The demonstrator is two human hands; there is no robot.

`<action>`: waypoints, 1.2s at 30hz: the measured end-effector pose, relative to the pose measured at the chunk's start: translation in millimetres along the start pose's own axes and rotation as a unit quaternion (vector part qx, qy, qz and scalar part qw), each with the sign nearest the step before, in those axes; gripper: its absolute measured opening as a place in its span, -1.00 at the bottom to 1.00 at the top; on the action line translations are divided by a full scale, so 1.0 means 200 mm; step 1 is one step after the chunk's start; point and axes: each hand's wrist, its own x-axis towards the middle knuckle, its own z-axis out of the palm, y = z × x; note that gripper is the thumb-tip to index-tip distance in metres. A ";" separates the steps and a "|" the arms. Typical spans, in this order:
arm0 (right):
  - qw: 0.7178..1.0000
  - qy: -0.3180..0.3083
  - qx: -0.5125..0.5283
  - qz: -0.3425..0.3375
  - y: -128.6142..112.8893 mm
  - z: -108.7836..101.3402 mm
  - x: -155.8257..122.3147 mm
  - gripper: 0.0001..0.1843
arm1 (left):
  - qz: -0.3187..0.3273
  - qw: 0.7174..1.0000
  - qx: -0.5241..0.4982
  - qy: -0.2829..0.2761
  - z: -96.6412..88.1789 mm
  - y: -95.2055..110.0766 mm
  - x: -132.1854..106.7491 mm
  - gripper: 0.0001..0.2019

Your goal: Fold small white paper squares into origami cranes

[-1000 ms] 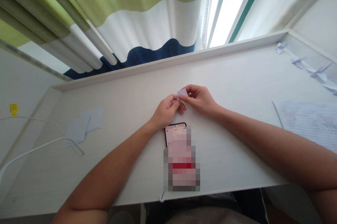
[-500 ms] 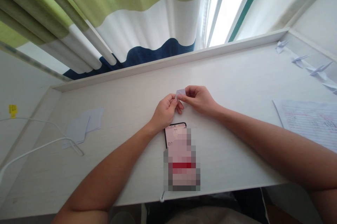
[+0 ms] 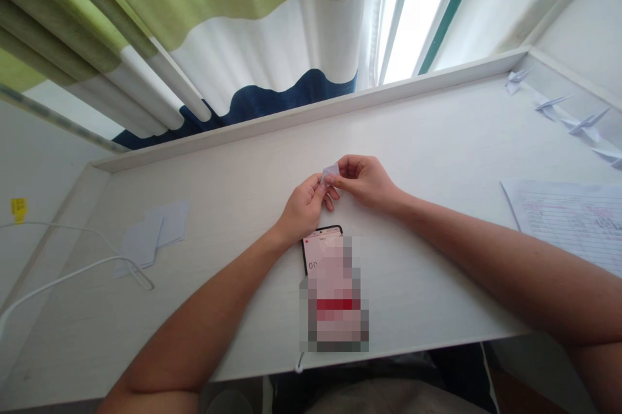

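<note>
Shifted slightly left: small, angular, folded white paper (image 3: 332,170), pinched by left hand (image 3: 304,204) and right hand (image 3: 368,179)

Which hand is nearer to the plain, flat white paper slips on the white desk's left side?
Left. The left hand is apart from the plain, flat white paper slips, to their right; the right hand is farther right, beyond the left one.
</note>
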 end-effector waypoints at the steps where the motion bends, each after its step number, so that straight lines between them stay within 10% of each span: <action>1: 1.000 -0.001 0.003 -0.001 0.00 0.00 0.00 -0.39 | 0.002 1.000 -0.004 -0.001 0.00 0.00 0.00 -0.69; 24: 0.998 -0.020 0.047 -0.036 -0.04 0.00 -0.02 -0.51 | -0.069 0.996 -0.018 -0.057 0.00 0.02 -0.01 -0.50; 36: 0.995 -0.058 0.084 0.011 -0.08 0.00 -0.02 -0.42 | -0.069 0.997 -0.039 0.009 0.00 0.04 -0.01 -0.47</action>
